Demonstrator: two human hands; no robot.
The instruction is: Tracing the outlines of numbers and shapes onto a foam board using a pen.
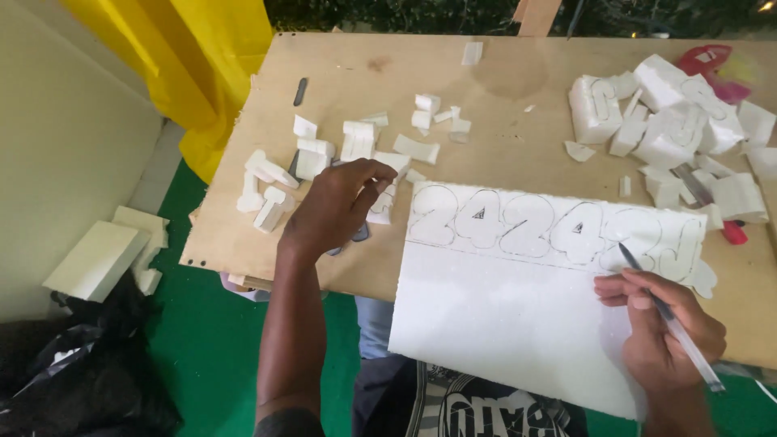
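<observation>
So the person's right hand is pinched around a clear-barrelled pen, tip sitting on the outlined shapes drawn along the top edge of a big white foam sheet. That sheet lies on the plywood surface with its near part hanging off the edge toward the person's lap. The left hand is out to the side, fingers curled down over a small cut foam piece and what looks like a dark object under the palm; can't tell if it's actually gripping either one.

What could go wrong, as I see it: nothing is pinning the sheet while the left hand is away, so pen pressure could probably slide or tip the overhanging foam and wobble the line. Pushing hard could also dent or tear the soft foam. And the loose foam offcuts piled to the right sit close enough to get bumped off.
</observation>
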